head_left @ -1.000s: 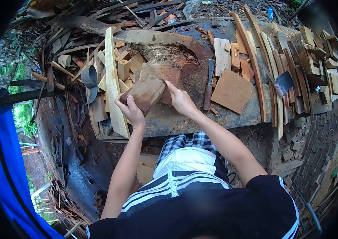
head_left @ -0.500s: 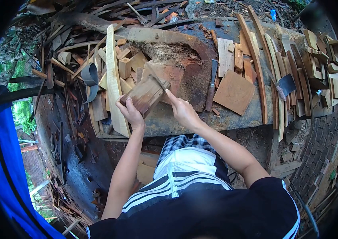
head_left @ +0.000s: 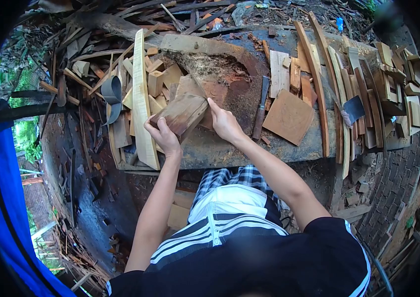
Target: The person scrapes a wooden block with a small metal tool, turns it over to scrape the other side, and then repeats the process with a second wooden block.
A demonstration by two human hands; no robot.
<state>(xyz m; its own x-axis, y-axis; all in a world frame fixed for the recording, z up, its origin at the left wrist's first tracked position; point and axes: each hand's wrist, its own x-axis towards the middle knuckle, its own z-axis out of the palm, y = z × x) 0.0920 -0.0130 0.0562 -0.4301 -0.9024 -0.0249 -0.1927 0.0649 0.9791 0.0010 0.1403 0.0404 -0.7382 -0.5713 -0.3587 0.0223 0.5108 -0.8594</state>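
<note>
A weathered brown wood block [head_left: 183,115] is held tilted above the bench. My left hand [head_left: 167,140] grips its lower left end, thumb on the upper face. At the block's right end, my right hand [head_left: 225,120] is closed, its fingertips against the corner. A thin, dark, narrow strip [head_left: 198,84] runs up and away from those fingertips, along the block's far edge; what kind of tool it is cannot be made out. Right of my right hand, a chisel-like tool with a wooden handle [head_left: 259,121] lies on the bench beside a square brown board [head_left: 289,118].
A long pale curved board [head_left: 141,99] stands left of my left hand, with several wood offcuts [head_left: 156,83] behind it. A hollowed thick slab [head_left: 195,44] lies at the back. Long strips [head_left: 314,84] and stacked blocks [head_left: 393,84] cover the right side. Curled sanding sheet [head_left: 112,96] hangs left.
The block has turned, showing more of its right end. The thin strip has shifted from across the block's top to its far edge, and my right hand has moved slightly right and up.
</note>
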